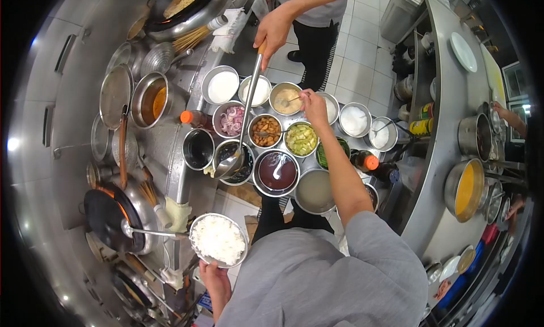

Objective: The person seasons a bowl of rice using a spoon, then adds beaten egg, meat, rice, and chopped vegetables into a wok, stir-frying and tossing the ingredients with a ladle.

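My left hand (215,283) grips the rim of a bowl of white rice (219,240), beside the stove edge. My right hand (313,105) is closed on a thin spoon handle over a bowl of beige paste (286,98). Around it stand bowls of chopped green vegetable (301,139), browned cubes (265,130), sliced red onion (232,120), dark red sauce (276,172) and white powder (222,87). A co-worker's hand (273,35) holds a long ladle (229,160), its bowl over a container of dark liquid.
A dark wok (110,218) with flame at its edge sits at left, a ladle in it. Another wok (187,4) holds food at upper left. A pot of orange liquid (152,100) stands nearby. Orange-capped bottles (197,118) flank the bowls. A steel counter (439,174) runs along the right.
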The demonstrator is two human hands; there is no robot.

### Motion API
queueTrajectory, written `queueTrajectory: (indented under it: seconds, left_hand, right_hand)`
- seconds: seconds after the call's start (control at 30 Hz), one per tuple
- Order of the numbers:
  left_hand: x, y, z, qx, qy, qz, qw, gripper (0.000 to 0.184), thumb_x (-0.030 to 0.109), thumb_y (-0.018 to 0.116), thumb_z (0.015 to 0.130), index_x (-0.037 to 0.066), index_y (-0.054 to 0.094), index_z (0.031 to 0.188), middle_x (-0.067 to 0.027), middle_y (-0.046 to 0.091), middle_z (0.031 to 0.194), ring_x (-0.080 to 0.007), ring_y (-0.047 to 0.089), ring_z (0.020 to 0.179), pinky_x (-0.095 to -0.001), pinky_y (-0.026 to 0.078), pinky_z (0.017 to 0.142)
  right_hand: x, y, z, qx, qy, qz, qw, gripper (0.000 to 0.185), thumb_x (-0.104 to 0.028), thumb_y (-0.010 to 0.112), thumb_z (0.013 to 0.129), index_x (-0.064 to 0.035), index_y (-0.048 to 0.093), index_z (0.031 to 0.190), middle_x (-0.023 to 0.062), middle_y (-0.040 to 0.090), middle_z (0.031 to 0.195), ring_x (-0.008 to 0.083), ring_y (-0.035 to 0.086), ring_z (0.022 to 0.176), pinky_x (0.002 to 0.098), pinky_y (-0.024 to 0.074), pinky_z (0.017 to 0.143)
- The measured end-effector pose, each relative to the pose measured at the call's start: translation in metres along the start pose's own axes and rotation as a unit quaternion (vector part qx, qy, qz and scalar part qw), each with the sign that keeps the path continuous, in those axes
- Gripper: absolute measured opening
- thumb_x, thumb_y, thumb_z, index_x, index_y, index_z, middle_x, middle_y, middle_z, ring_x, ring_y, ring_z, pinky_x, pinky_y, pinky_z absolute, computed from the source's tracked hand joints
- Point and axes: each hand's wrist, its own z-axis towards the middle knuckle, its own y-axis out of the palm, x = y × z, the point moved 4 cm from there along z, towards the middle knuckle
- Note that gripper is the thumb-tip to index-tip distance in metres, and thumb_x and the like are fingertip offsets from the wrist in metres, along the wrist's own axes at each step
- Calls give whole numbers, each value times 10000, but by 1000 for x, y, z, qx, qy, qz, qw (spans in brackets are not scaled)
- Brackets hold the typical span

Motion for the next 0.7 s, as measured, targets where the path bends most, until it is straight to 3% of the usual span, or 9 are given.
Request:
queueTrajectory:
  seconds: [0.17, 0.27, 0.33, 0.57, 0.7]
  left_hand:
    - [4, 15, -4, -17, -6, -1, 1000, 377, 42, 542, 842, 55, 478, 1214, -104, 563, 1242, -239, 581, 1133, -416, 517, 923]
    - [-4, 7, -1, -9, 13, 4, 1000, 405, 43, 486, 849, 38, 470, 1255, -139, 576, 1233, -263, 614, 1077, -411, 555, 864]
    - [-5, 4, 0, -17, 8, 6, 1000, 391, 42, 511, 846, 47, 475, 1236, -120, 570, 1240, -251, 597, 1107, -419, 533, 901]
    - [1, 8, -2, -31, 7, 3, 999, 368, 29, 516, 849, 61, 476, 1213, -101, 561, 1247, -234, 577, 1138, -425, 511, 933]
    - [1, 10, -3, -24, 2, 6, 1000, 353, 22, 500, 854, 64, 478, 1203, -99, 562, 1241, -229, 580, 1128, -413, 517, 918]
  right_hand:
    - [0, 5, -7, -27, 38, 39, 998, 207, -143, 489, 971, 2, 625, 1025, 90, 685, 866, 118, 621, 549, 264, 498, 408]
    - [15, 9, -7, 1, 111, 99, 989, 213, -146, 485, 970, 9, 619, 1027, 102, 667, 857, 128, 629, 553, 267, 501, 400]
    - [23, 10, -6, 30, 149, 153, 977, 197, -130, 497, 953, -1, 624, 1028, 114, 668, 867, 136, 640, 537, 274, 505, 391]
    - [10, 4, -8, 36, 116, 111, 986, 211, -156, 513, 965, 8, 637, 1014, 82, 659, 863, 132, 637, 569, 267, 516, 411]
    - [11, 6, -10, -27, 78, 93, 992, 211, -159, 541, 954, -11, 658, 1048, 70, 671, 869, 110, 633, 604, 243, 514, 441]
